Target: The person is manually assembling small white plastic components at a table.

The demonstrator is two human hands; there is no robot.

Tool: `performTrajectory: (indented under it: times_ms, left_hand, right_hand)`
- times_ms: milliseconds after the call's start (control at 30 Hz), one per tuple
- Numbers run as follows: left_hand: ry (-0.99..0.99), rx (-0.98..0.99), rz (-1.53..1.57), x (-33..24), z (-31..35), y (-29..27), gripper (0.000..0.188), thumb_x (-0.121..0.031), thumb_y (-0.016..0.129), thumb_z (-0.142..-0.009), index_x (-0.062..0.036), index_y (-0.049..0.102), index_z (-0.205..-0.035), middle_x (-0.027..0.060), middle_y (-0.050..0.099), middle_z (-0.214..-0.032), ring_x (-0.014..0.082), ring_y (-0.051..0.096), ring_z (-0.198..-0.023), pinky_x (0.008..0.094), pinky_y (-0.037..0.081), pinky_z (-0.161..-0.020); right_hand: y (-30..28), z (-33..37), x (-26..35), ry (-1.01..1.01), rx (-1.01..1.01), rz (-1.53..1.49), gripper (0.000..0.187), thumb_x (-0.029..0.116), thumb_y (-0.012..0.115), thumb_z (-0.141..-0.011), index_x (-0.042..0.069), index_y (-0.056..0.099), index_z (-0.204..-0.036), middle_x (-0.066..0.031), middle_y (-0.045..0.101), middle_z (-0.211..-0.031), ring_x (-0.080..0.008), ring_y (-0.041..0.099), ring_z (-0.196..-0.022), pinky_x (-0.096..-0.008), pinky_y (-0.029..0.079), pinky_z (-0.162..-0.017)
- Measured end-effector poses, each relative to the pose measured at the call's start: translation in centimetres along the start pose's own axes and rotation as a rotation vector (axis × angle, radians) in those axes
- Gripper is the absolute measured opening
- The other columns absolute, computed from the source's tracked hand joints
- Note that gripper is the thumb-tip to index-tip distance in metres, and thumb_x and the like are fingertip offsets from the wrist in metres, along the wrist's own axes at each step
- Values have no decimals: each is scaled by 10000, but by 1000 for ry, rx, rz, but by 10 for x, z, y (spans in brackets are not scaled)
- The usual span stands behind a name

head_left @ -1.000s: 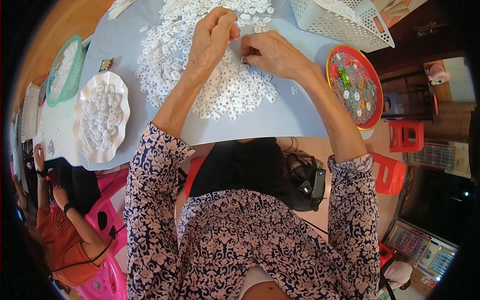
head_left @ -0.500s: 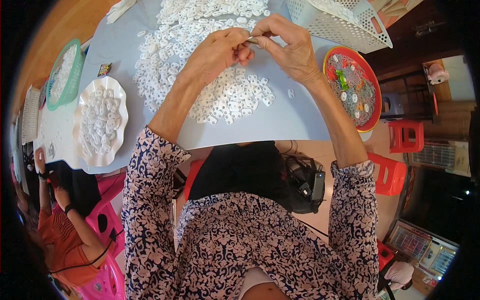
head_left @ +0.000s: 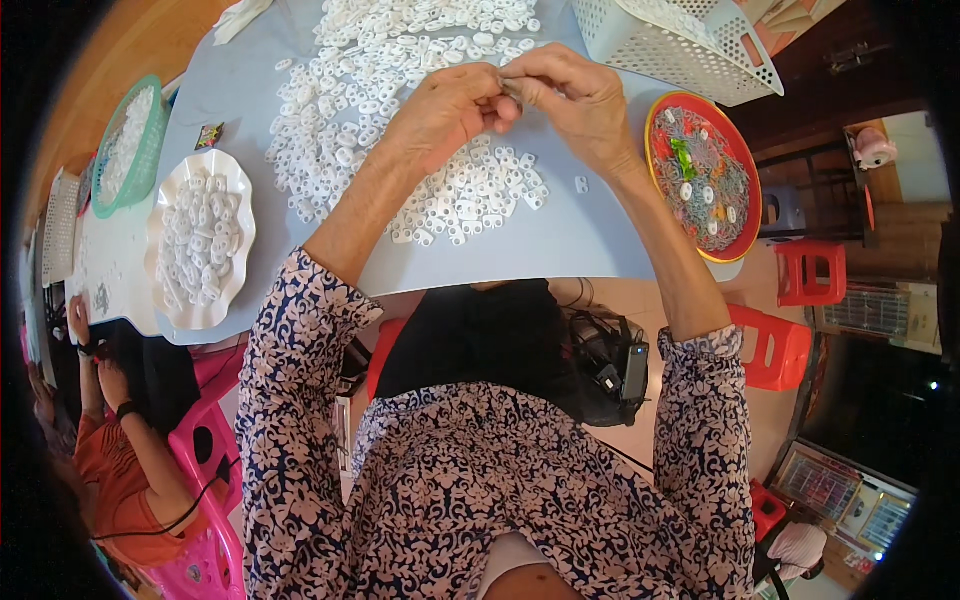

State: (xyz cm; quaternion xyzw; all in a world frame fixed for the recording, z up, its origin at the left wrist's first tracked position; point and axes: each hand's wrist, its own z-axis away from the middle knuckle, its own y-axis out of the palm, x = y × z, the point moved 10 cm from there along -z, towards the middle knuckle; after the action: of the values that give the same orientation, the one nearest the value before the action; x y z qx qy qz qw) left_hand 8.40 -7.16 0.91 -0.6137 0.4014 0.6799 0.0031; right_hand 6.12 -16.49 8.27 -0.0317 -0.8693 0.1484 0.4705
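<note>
My left hand (head_left: 440, 115) and my right hand (head_left: 580, 98) meet above the far part of the table, both closed with fingertips pinched together. Between them is a small greyish piece (head_left: 511, 86), mostly covered by the fingers, so its kind is unclear. Beneath and beside my left hand lie many small white plastic pieces with two round holes (head_left: 465, 195), some under the wrist. One more white two-holed piece (head_left: 582, 185) rests alone below my right hand. To the right of my right forearm is a red round tray (head_left: 743, 235) holding thin grey bits and a few white pieces.
A white wavy-edged dish (head_left: 243, 185) of white pieces stands at left, near a green basket (head_left: 157, 130). A white perforated basket (head_left: 690, 70) sits at the far right. Another person in an orange shirt (head_left: 135, 480) sits at left. Red stools (head_left: 770, 347) stand at right.
My right fingers have drawn in closer to my left fingertips, and less of the small greyish piece shows. Both forearms have shifted slightly. The person at left has moved an arm a little.
</note>
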Motion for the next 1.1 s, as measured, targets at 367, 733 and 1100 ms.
performTrajectory:
  times_ms: [367,733,1100]
  left_hand:
    - [-28,-10,-26,6,0,0,213,-138,486,-911,43,599,-906,99,601,-783,161,547,-714,285,453,-673]
    - [195,-140,-490,-17,3,-4,187,-179,546,-899,-20,641,-921,26,612,-714,91,557,-677,234,458,-648]
    - [216,-97,-554,-16,3,3,174,-155,530,-906,-16,634,-905,24,621,-710,78,559,-675,227,460,-648]
  right_hand:
    - [-6,4,-1,-21,-8,221,124,44,663,-780,19,683,-901,-52,655,-814,-106,600,-660,-238,496,-629]
    - [-6,19,-43,300,-66,-197,156,81,630,-851,-11,654,-975,-41,661,-801,-79,612,-702,-208,508,-671]
    - [-8,13,-42,311,-67,-28,124,120,638,-851,-3,653,-840,-1,606,-684,-51,525,-598,-194,421,-543]
